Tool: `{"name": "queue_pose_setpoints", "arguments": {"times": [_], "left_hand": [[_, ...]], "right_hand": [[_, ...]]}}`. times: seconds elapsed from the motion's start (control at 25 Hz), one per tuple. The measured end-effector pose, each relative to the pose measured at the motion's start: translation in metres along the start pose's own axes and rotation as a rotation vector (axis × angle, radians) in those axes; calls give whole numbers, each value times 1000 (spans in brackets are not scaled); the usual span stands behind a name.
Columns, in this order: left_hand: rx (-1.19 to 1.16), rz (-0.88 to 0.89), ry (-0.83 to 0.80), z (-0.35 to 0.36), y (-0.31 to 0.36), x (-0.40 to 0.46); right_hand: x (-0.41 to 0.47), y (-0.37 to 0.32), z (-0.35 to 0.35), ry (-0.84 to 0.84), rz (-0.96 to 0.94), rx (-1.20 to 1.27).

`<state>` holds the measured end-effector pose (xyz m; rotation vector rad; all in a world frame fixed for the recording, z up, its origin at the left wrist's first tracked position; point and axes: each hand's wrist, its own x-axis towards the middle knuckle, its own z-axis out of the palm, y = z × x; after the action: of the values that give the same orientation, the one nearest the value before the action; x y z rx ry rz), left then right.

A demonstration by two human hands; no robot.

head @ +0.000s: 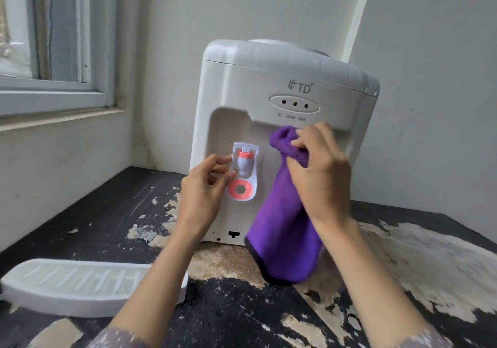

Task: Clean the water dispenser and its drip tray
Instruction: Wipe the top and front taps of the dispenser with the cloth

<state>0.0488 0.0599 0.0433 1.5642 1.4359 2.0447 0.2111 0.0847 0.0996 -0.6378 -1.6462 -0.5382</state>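
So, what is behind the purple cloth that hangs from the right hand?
Behind the purple cloth is the recessed front of the water dispenser. The right hand bunches its top. The cloth covers the recess's right half; any second tap there cannot be seen.

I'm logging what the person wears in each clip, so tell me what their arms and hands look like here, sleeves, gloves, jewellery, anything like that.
Both hands, the left hand and the right hand, are bare: no gloves, and no rings or watch that show. The forearms are uncovered too. Only at the bottom edge of the picture do sleeves appear, pushed up towards the elbows, in a greyish-mauve fabric with a pale mottled pattern.
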Motion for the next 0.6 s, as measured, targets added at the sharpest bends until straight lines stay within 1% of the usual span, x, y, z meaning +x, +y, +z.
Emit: {"name": "queue_pose_setpoints", "arguments": {"times": [0.08, 0.16, 0.24, 0.32, 0.6], "left_hand": [[-2, -8, -3, 0, 0, 0], [8, -15, -7, -1, 0, 0], [15, -14, -10, -2, -1, 2], [14, -18, -11, -2, -1, 4], [28, -19, 3, 0, 0, 1]], "right_hand": [[-4, 3, 22, 13, -13, -115], [-10, 5, 40, 76, 6, -252], [-11, 3, 51, 136, 83, -356], [-15, 1, 56, 130, 117, -392], [-85, 1, 55, -48, -146, -474]]}}
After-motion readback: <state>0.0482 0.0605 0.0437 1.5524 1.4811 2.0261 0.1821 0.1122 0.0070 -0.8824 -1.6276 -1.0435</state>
